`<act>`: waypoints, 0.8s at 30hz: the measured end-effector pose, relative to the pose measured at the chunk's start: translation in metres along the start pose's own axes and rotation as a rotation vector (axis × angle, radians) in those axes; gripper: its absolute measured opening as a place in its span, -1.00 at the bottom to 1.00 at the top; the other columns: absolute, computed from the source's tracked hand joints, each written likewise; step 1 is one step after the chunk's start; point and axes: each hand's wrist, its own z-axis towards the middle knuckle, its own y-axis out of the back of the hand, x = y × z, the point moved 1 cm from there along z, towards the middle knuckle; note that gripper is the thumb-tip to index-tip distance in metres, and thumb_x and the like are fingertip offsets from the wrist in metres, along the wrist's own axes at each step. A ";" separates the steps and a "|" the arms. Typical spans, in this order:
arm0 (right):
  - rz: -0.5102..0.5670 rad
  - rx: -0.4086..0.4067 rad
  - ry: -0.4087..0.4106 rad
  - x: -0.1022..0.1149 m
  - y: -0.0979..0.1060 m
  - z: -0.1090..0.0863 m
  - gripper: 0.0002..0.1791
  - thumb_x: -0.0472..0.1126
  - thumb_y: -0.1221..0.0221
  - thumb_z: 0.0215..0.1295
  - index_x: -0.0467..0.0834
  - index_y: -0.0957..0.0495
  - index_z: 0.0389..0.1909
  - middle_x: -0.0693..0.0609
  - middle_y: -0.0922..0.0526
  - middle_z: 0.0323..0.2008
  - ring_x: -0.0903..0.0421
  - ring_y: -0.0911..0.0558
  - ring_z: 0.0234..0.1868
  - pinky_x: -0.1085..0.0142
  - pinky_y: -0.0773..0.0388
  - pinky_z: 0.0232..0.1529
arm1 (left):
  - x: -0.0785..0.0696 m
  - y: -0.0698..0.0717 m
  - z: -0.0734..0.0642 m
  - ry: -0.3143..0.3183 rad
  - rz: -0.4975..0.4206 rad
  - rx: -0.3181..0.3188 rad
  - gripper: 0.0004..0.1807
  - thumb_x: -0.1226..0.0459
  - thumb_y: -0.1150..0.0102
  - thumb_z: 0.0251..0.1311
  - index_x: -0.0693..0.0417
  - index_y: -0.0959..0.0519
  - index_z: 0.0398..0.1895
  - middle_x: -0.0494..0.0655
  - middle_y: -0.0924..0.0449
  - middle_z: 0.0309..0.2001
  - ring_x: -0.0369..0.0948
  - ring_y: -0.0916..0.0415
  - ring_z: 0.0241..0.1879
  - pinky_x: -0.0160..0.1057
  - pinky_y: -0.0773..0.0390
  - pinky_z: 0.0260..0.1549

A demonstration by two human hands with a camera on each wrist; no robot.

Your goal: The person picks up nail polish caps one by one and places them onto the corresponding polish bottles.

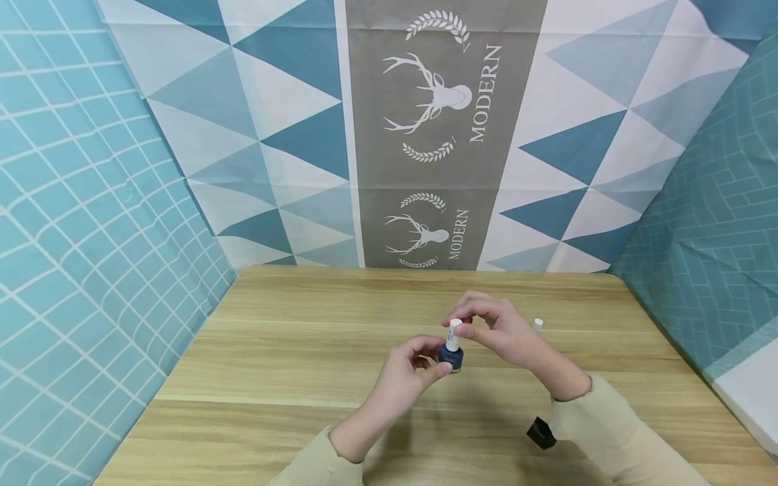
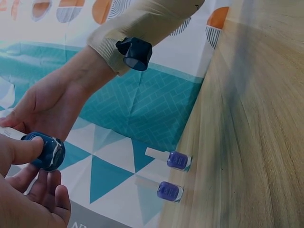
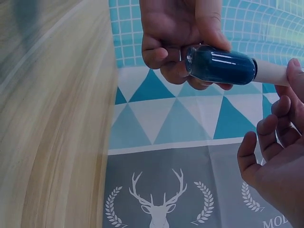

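Observation:
A dark blue nail polish bottle with a tall white cap is held above the table between both hands. My left hand pinches the glass body between thumb and fingers. With thumb and fingertips, my right hand grips the white cap from the other side. In the right wrist view the bottle lies across the picture, its cap still seated on the neck. The left wrist view shows the glass base between the left thumb and fingers.
Two purple nail polish bottles, one nearer and one farther, stand on the wooden table. In the head view the right hand mostly hides them; one white cap shows. A black wrist camera sits at the right sleeve.

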 end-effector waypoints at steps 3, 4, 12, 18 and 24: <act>0.013 -0.018 -0.010 -0.001 0.000 0.000 -0.79 -0.39 -0.22 0.18 -0.04 -0.66 -0.24 0.08 -0.60 -0.32 0.18 -0.51 -0.29 0.35 -0.44 -0.30 | 0.000 0.000 0.000 0.001 -0.003 -0.004 -0.74 0.33 -0.34 0.05 0.13 -0.62 -0.15 -0.07 -0.63 -0.31 -0.28 -0.49 -0.30 -0.38 -0.52 -0.31; 0.014 -0.024 -0.012 -0.001 0.000 0.000 -0.79 -0.39 -0.23 0.17 -0.05 -0.66 -0.25 0.07 -0.61 -0.33 0.18 -0.51 -0.30 0.35 -0.45 -0.29 | 0.000 0.000 0.000 0.003 -0.004 -0.006 -0.74 0.32 -0.35 0.05 0.12 -0.62 -0.15 -0.07 -0.63 -0.31 -0.28 -0.49 -0.30 -0.39 -0.51 -0.31; 0.028 -0.064 -0.025 -0.001 -0.003 0.001 -0.85 -0.40 -0.27 0.12 -0.13 -0.65 -0.31 0.08 -0.55 -0.40 0.19 -0.46 -0.35 0.37 -0.44 -0.27 | -0.018 0.002 -0.003 0.010 -0.007 -0.012 -0.74 0.41 -0.34 0.02 0.20 -0.61 -0.18 0.00 -0.62 -0.33 -0.29 -0.46 -0.34 -0.41 -0.49 -0.36; 0.049 -0.102 -0.040 0.000 -0.006 0.002 -0.86 -0.41 -0.30 0.08 -0.12 -0.60 -0.39 0.08 -0.54 -0.40 0.17 -0.43 -0.34 0.35 -0.43 -0.26 | -0.038 0.004 -0.007 0.018 -0.006 -0.015 -0.76 0.46 -0.33 0.00 0.25 -0.61 -0.21 0.05 -0.62 -0.36 -0.26 -0.46 -0.37 -0.43 -0.48 -0.37; 0.044 -0.152 -0.078 0.001 -0.008 0.002 -0.80 -0.40 -0.33 0.05 -0.07 -0.52 -0.48 0.11 -0.50 -0.43 0.15 -0.43 -0.35 0.37 -0.44 -0.27 | -0.039 0.004 -0.007 0.025 -0.011 -0.031 -0.76 0.45 -0.34 -0.02 0.25 -0.61 -0.23 0.04 -0.60 -0.37 -0.23 -0.46 -0.36 -0.43 -0.47 -0.38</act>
